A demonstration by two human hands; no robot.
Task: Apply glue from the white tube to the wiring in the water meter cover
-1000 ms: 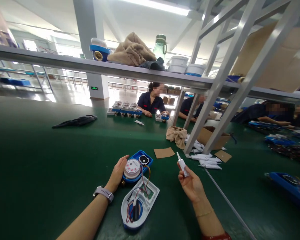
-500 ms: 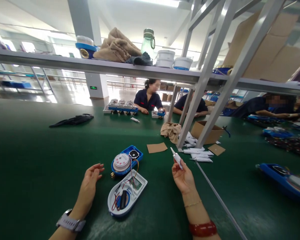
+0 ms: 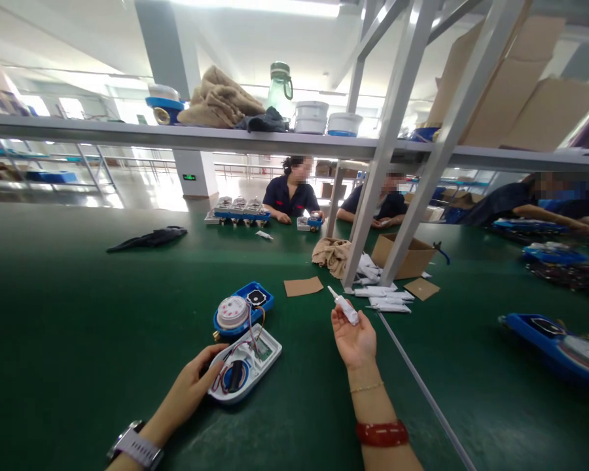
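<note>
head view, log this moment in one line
left hand: at white cover edge; right hand: holding white tube; blue meter: beside cover, wired to it

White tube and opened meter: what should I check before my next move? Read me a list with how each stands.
1. White tube in right hand: ok.
2. Nozzle uncapped: cannot tell, tip too small.
3. Left hand gripping white cover firmly: cannot tell, it is at the cover's edge.
4. Wires running between cover and blue base: ok.
5. Dial uncovered: ok, cover lies beside base.
</note>
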